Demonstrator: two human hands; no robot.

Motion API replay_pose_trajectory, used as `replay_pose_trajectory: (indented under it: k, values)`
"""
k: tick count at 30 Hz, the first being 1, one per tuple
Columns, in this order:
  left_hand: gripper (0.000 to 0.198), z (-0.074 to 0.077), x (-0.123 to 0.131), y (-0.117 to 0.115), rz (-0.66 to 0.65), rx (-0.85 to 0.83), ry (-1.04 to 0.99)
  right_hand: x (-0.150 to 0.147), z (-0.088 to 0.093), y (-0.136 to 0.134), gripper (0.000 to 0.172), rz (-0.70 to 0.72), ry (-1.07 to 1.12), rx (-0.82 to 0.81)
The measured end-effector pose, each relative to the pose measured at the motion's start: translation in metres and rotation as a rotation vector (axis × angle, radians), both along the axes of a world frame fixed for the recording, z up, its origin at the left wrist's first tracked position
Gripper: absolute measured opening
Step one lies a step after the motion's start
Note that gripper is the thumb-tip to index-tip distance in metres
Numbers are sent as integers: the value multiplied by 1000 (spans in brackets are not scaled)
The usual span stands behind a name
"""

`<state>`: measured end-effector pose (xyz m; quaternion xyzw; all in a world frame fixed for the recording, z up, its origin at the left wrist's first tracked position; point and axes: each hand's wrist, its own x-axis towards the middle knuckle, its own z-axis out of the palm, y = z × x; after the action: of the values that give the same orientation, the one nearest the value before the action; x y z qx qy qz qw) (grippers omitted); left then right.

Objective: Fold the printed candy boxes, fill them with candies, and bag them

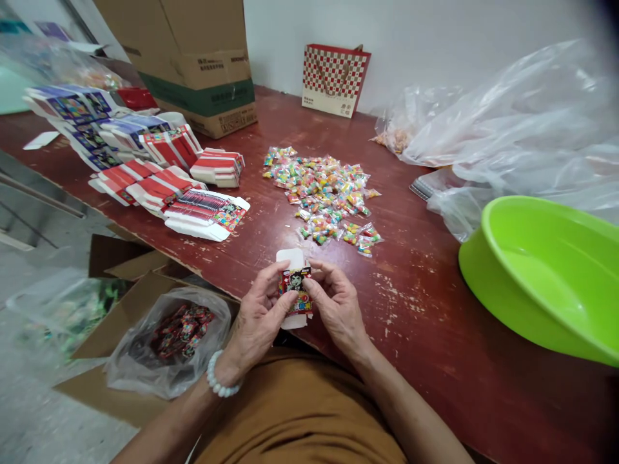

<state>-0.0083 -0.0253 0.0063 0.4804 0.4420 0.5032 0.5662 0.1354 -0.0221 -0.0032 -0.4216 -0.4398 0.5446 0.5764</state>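
Note:
Between my hands, close to the table's front edge, is a small printed candy box [296, 281] with its white flaps sticking out at top and bottom. My left hand [258, 303] grips its left side, thumb across the front. On the right side, my right hand [336, 303] pinches it with thumb and fingers. Beyond the box lies a loose pile of small clear-wrapped candy packets [326, 187]. Flattened box blanks [207, 211] in a fanned stack rest to the left of the pile.
More stacks of red cartons [169, 148] and blue cartons [87, 122] stand at left, before a large cardboard box [193, 64]. A checkered paper bag [335, 80] leans at the wall. Right are plastic bags [507, 122] and a green basin [503, 283]. Below left, an open carton holds a bag of filled packets [186, 328].

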Motion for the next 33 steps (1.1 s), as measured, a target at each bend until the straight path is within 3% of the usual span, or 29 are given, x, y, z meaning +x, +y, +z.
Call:
replay_pose_trajectory:
  k: [5,10,13,17,20,24,27,30,33]
  values:
    - [35,-2,-6,3,-141,-138,-49,12,5,8,15,5,-10,-8]
    - [24,-4,-7,5,-167,-146,-71,23,9,19,33,165,179,-247]
    - [21,-5,-8,6,-170,-84,18,24,11,18,50,172,187,-253]
    - [27,-4,-9,8,-133,-65,-54,22,13,12,29,161,43,-188]
    - [50,-1,-8,9,-139,-191,-206,21,11,9,24,90,-9,-134]
    - [49,2,-5,8,-276,-416,-316,19,8,8,23,115,-22,-98]
    - [57,2,-1,7,-376,-577,-378,14,6,8,44,134,16,-94]
    - [46,4,4,8,-280,-610,-418,9,5,7,57,22,27,-111]
    - [36,8,9,9,-155,-618,-445,7,3,5,36,-30,-37,-103]
